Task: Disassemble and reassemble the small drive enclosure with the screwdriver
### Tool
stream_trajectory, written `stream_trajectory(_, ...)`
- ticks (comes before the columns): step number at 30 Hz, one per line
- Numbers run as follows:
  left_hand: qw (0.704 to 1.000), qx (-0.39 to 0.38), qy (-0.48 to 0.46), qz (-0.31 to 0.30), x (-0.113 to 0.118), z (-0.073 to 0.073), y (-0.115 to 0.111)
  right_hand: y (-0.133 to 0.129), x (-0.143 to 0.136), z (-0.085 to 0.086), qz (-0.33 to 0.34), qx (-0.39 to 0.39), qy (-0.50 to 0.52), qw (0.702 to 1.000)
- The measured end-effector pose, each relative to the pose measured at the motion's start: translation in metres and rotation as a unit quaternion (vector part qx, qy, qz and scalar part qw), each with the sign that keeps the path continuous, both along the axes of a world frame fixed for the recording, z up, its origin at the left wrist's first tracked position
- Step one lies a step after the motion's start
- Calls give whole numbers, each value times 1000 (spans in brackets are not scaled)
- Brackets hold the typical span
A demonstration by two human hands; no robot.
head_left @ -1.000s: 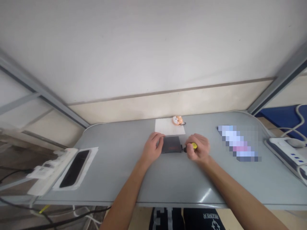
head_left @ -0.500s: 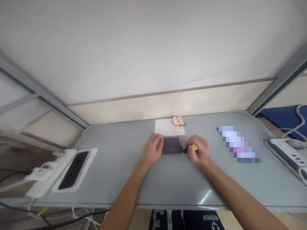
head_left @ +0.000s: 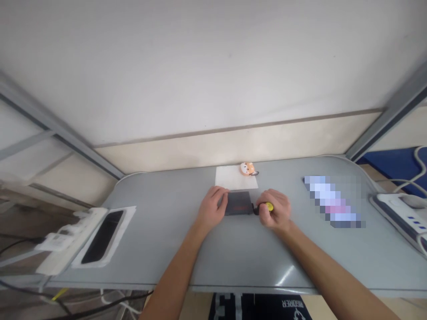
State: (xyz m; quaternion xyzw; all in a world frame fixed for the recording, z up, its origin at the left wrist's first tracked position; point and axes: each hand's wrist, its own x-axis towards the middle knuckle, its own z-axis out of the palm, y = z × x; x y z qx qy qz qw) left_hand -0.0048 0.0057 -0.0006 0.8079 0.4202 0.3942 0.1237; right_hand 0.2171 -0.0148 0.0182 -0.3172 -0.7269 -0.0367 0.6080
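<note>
One flat, rectangular, dark grey box (head_left: 237, 201) lies on the smooth grey tabletop (head_left: 160, 235) between my left hand (head_left: 210, 208) and my right hand (head_left: 277, 208). Its top looks matte, with faint reddish markings towards the near right, and a row of tiny marks runs along its near edge. My left fingers (head_left: 220, 191) are half curled at the box's left end, thumb apart from the rest, touching it; whether they truly grip, I cannot tell. My right fingers are closed in a fist around a small black tool with a round yellow end (head_left: 269, 206), its dark tip pointing at the box's right end. I cannot tell if they touch. Just beyond the box lies a white rectangular sheet (head_left: 228, 178), with a rounded orange-and-white animal-face trinket (head_left: 247, 169) on its far right corner. Farther out, a black-screened phone (head_left: 102, 237) rests on white paper beside a white power strip (head_left: 74, 242) to my left, and a pixelated oblong object (head_left: 333, 202) lies to my right.
</note>
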Motion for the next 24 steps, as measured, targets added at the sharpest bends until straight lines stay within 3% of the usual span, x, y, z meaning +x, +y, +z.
stream_trajectory(15,1000,-1,-5,-8,1,2,-2,-1,0,6,-9,23,-20,999)
stream_trajectory(24,1000,17,-7,-12,3,5,-2,3,1,-5,5,8,19,1000)
